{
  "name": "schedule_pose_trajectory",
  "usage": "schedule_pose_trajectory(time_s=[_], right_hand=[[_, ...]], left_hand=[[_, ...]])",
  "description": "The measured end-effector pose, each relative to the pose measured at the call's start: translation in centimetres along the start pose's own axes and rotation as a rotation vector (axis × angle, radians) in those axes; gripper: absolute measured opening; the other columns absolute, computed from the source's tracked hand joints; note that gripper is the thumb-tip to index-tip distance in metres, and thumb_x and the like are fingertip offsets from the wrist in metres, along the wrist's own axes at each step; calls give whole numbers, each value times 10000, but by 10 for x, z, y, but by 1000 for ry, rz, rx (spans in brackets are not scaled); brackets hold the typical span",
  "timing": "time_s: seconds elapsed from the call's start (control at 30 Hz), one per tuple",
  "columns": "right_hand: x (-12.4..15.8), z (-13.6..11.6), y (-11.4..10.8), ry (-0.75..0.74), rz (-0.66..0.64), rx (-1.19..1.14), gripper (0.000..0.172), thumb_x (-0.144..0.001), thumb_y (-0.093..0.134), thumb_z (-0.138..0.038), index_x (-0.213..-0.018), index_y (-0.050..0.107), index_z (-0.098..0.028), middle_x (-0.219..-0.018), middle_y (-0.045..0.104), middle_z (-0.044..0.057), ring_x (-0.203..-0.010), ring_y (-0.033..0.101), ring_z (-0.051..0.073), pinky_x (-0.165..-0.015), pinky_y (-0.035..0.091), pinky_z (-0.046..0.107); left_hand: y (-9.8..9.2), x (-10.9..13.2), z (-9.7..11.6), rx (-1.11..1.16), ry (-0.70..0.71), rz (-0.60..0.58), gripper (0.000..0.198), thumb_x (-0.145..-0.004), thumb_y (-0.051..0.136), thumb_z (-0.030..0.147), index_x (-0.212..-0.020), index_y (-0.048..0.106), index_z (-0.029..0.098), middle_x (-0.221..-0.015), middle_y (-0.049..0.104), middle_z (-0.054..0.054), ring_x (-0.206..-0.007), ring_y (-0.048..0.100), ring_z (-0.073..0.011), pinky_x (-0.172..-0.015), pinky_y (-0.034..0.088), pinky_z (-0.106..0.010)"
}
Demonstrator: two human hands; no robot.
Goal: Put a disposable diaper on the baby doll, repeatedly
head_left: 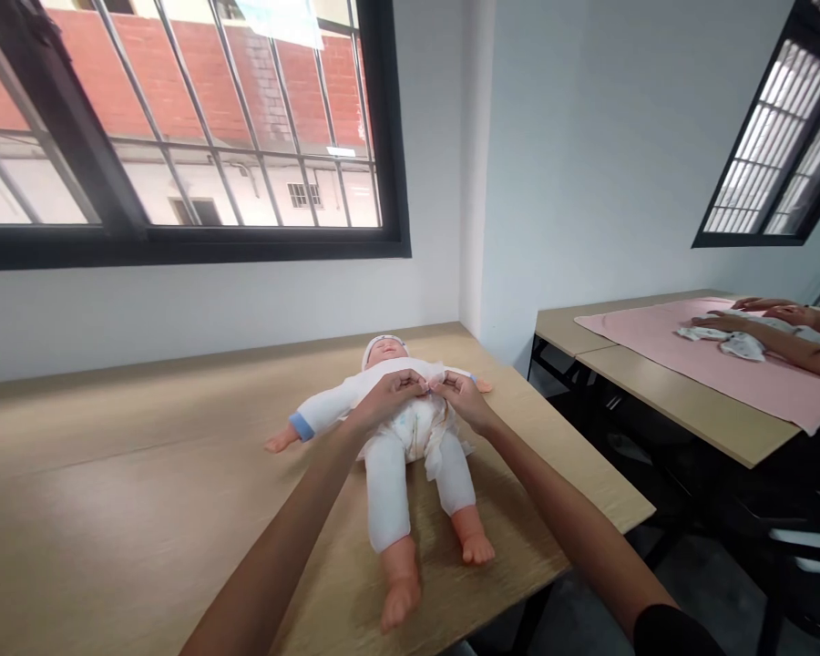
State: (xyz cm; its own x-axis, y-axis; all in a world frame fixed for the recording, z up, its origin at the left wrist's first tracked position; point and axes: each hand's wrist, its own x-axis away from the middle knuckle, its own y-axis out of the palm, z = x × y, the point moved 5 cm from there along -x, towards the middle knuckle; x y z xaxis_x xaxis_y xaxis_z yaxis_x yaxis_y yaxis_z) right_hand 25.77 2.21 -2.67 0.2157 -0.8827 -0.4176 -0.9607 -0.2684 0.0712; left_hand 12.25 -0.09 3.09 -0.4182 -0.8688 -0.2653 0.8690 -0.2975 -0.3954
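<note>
A baby doll [388, 487] lies on its back on a light wooden table, its head toward the window and its bare feet toward me. It wears a white cap [375, 343], a white top [334, 405] with blue cuffs, and white leg coverings. A diaper [410, 428] with a faint print shows at its hips. Over the doll's belly, my left hand [397, 390] and my right hand [462, 395] meet, fingertips pinched on the front of the top. The small bit between the fingertips is too blurred to identify.
The wooden table [143, 483] ends at a corner on the right. Across a gap stands another table [707, 428] with a pink cloth [646, 337]. There a co-worker's hands [724, 321] rest on another doll in printed white clothing. A barred window is behind my table.
</note>
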Motion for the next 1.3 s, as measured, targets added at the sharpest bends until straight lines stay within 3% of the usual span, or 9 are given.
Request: schedule_pose_trajectory(time_s=[0.43,0.83,1.3], right_hand=[[2,7,2,87,-16,-97,291,-746,672,-423,-866,664,-158,-797,647,6,-742,552,138,-691,416,246],[0,12,2,150,-32,-227,344,-695,733,-440,-855,673,-142,-742,635,9,-685,546,133,-698,430,263],[6,3,3,77,-60,-210,337,-705,746,-431,-885,676,-155,-854,656,32,-842,573,173,-768,442,273]], left_hand=[[-2,-6,-13,-53,17,-30,190,-759,603,364,-731,620,177,-775,631,-10,-776,563,-168,-768,432,-296],[2,0,-5,14,-15,-44,192,-756,616,373,-747,598,182,-771,632,-12,-766,574,-170,-783,448,-308],[3,1,-1,4,-38,-12,253,-730,606,426,-761,553,181,-758,635,-11,-778,588,-176,-810,453,-326]])
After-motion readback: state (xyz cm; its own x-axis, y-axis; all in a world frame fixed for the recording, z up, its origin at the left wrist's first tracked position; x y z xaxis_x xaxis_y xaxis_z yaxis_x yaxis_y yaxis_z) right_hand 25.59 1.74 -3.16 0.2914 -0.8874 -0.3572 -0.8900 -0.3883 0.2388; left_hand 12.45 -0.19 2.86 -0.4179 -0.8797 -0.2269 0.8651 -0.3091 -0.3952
